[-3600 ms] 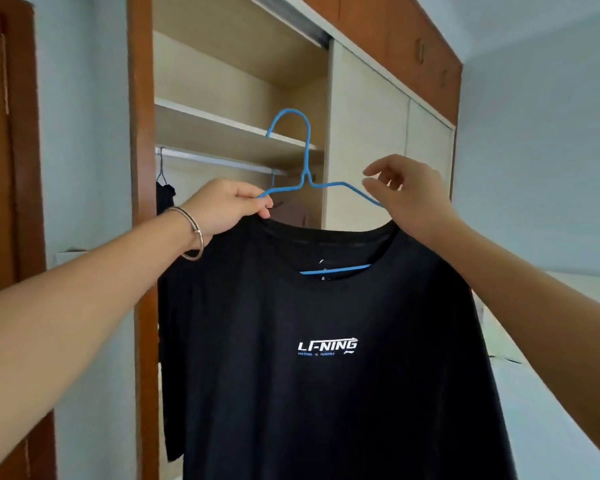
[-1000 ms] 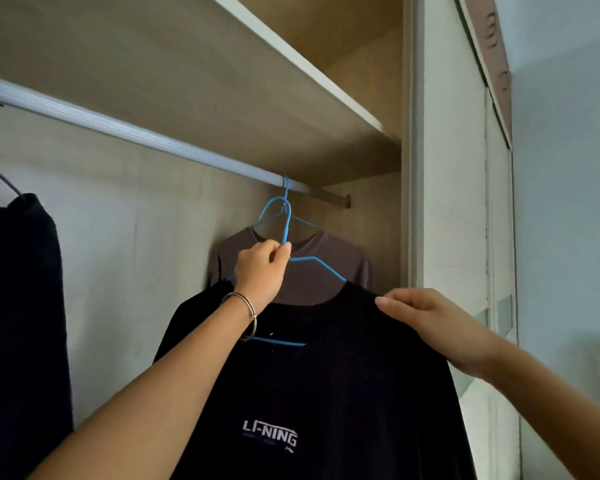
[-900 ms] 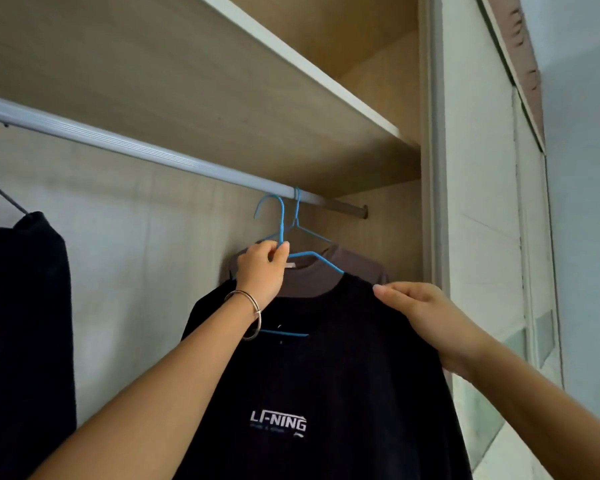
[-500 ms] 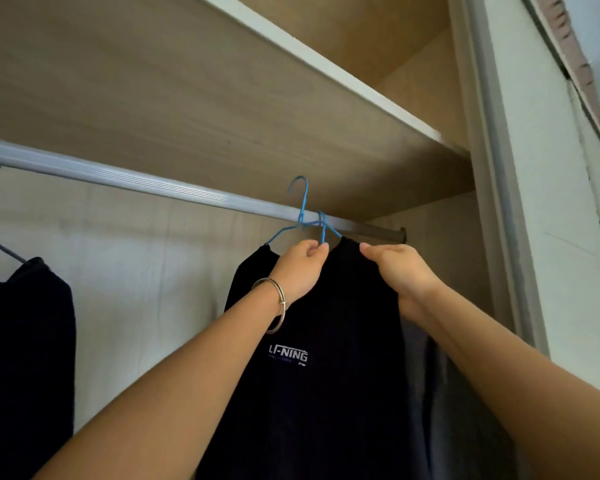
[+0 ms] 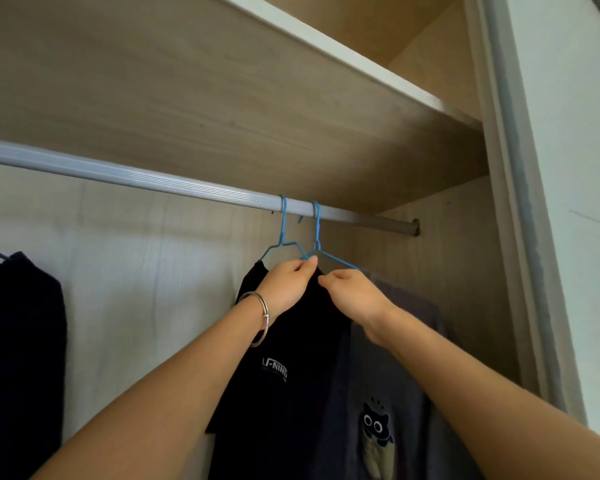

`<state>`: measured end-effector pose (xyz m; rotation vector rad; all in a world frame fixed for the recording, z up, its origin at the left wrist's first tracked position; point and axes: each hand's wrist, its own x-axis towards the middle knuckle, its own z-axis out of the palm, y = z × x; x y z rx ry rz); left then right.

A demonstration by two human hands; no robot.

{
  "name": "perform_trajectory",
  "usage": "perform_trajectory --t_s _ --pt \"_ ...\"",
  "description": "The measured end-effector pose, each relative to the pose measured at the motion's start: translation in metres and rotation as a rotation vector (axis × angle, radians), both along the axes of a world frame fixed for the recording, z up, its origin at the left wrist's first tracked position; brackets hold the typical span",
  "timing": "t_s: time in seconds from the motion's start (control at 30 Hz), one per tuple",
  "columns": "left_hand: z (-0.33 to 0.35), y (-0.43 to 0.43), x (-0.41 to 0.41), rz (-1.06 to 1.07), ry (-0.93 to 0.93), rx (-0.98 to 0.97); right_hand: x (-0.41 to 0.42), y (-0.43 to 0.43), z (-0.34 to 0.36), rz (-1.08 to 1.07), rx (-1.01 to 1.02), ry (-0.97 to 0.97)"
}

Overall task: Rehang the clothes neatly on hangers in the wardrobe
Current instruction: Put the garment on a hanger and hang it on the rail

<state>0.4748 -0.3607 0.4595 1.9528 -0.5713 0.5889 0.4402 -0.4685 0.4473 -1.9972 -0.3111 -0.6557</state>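
t-shirt (image 5: 291,358), black with white lettering, hangs inside the wardrobe on a blue hanger (image 5: 282,233) hooked over the rail (image 5: 153,180); the left hand (image 5: 288,284), a bracelet (image 5: 262,320) on its wrist, pinches the hanger wire at the neck; the right hand (image 5: 352,294) pinches the fabric just beside it; a second hanger (image 5: 317,233) close by on the right carries a grey top (image 5: 388,393) with a cat print; a dark garment (image 5: 18,341) hangs well apart at the left.

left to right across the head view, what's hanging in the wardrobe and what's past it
dark garment → black li-ning t-shirt → grey cat-print t-shirt → sliding door
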Motion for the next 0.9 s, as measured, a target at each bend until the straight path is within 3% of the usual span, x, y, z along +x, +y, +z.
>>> perform_trajectory --t_s 0.1,0.23,0.37,0.47,0.53,0.7,0.9 --pt "0.009 -0.018 -0.007 0.001 0.023 -0.049 -0.005 -0.014 0.008 -0.027 -0.064 -0.029" --pt "0.012 -0.034 -0.010 0.133 -0.031 0.047 -0.014 -0.029 0.011 -0.035 -0.156 -0.058" --pt "0.008 -0.031 -0.014 0.215 -0.037 0.008 -0.027 -0.054 0.013 -0.462 -0.432 -0.272" --pt "0.004 -0.032 -0.027 0.200 0.062 0.007 -0.034 -0.067 0.008 -0.534 -0.581 -0.103" --pt "0.000 -0.037 -0.036 0.215 0.124 0.104 -0.037 -0.064 0.001 -0.523 -0.681 -0.001" --pt "0.001 -0.037 -0.058 0.376 0.120 0.274 -0.042 -0.054 -0.004 -0.423 -0.597 -0.029" --pt "-0.004 -0.029 -0.079 0.650 0.031 0.558 -0.032 -0.059 -0.013 -0.473 -0.569 -0.028"
